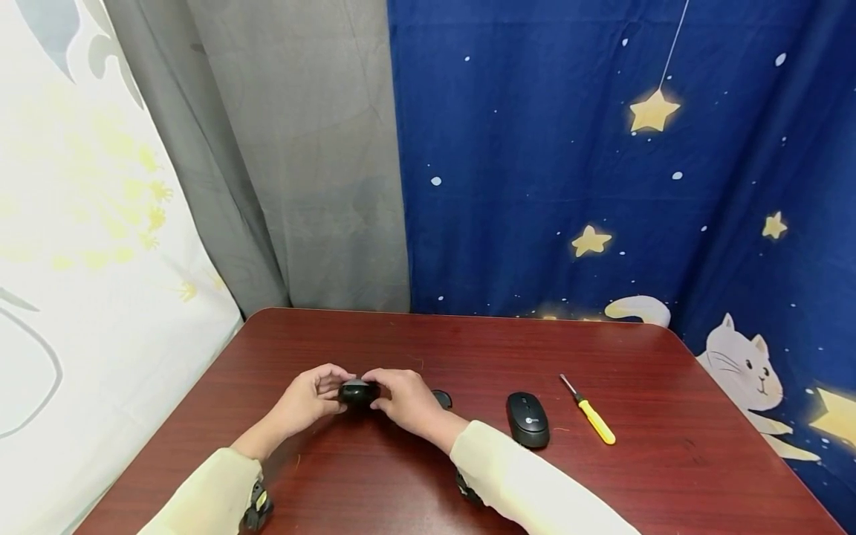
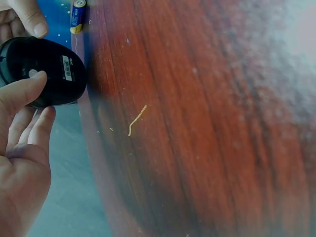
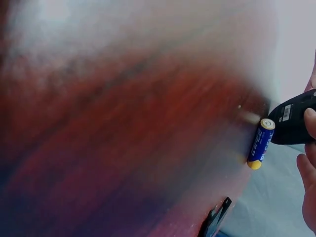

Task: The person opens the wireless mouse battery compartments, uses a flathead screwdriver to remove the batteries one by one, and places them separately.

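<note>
"Black mouse [image 2: 49, 57] was up in the person's two hands, just above the reddish-brown table [image 1: 401, 334]," the first poster wrote. "Left of the table's middle, going by the head view."

"So both hands were on it?" the second asked.

"Yep. The left hand [image 1: 304, 403] pinched one side, thumb pressed flat on the labelled face and fingers underneath. The right hand [image 1: 406, 401] gripped the other side between thumb and fingertips. Both clamped on the same mouse, basically."

"Any branding?"

"There was a white label [image 2: 67, 68] with a barcode on the face turned toward the wrist cameras. The print beside the bars came out way too small to read."

"And that battery [image 3: 261, 143]?"

"Blue with a yellow end, lying on the table near the mouse. Pale letters ran along the blue part, but they were too soft to make out a name."

"What else was lying around?"

"A second mouse [image 1: 528, 421], off to the right of the hands, with a pale logo too tiny to spell out. Past that, a screwdriver [image 1: 597, 423] with a yellow handle, its tip pointing away from the person. Oh, and a dark rounded piece [image 1: 442, 399] peeked out behind the right hand, mostly hidden, so nobody could really tell what it was."
</note>
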The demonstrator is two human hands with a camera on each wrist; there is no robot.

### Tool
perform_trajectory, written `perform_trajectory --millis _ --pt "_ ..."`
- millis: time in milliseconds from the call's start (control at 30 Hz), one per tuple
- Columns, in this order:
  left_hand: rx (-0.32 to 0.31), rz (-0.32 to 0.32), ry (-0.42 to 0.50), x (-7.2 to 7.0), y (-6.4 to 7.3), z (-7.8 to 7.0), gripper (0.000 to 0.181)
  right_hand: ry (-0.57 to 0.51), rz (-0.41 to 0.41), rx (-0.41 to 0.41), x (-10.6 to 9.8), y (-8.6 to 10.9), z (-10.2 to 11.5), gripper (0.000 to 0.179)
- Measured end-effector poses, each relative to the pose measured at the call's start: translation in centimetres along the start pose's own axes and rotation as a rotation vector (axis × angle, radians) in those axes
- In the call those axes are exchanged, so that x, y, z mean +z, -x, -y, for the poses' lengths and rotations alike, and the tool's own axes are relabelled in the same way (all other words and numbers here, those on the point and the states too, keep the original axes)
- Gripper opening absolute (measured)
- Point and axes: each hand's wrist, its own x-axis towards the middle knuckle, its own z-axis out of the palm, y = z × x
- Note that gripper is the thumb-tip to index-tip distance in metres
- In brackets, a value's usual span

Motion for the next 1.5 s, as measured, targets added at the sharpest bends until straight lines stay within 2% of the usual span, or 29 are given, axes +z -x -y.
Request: perform_trajectory --millis 333,567,833,1000,1267,1500 --pt "-0.08 0.097 0.018 -0.1 0.6 0.4 0.057 -0.005 0.094 0.039 0.4 0.3 0.4 0.04" --pt "-0.088 0.16 0.004 -0.5 0.8 0.7 0.065 -0.025 0.124 0.091 0.3 0.5 0.6 0.042" --pt "-0.095 0.205 0.005 -0.7 0.9 0.5 0.072 -0.108 0.15 0.208 0.2 0.7 1.0 0.042" --pt "-0.112 0.214 0.021 -0.6 1.0 0.4 0.074 -0.096 0.153 0.206 0.5 0.7 1.2 0.04" --pt "-0.095 0.222 -0.028 -0.5 1.1 0.5 0.076 0.001 0.17 0.184 0.8 0.6 1.5 0.04" --pt "-0.08 0.221 -0.063 -0.4 1.1 0.5 0.076 0.024 0.194 0.179 0.7 0.6 1.7 0.041"
